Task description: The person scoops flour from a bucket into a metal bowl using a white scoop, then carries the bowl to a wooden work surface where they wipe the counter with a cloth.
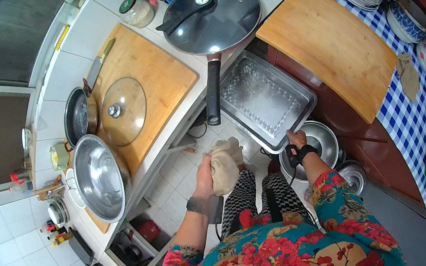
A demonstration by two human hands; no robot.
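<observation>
My left hand [204, 179] is closed around a bunched beige cloth [223, 169], held in front of my legs. Part of the cloth hangs past my fingers. With my right hand [297, 138] I grip the near corner of a shiny rectangular tray [264, 94], its thumb over the rim. The tray slants between the counter and a red-brown cabinet. Its far edge lies partly beneath a lidded frying pan [219, 21], whose black handle [214, 90] reaches over the tray's left side. Whether the tray rests on something underneath is hidden.
On the left counter, a wooden cutting board [159, 70] carries a knife [100, 65], a glass lid [123, 110] and a steel basin [98, 179]. Another board [330, 48] overhangs the checked cloth [401, 121] at right. A metal bowl [328, 142] stands below my right hand.
</observation>
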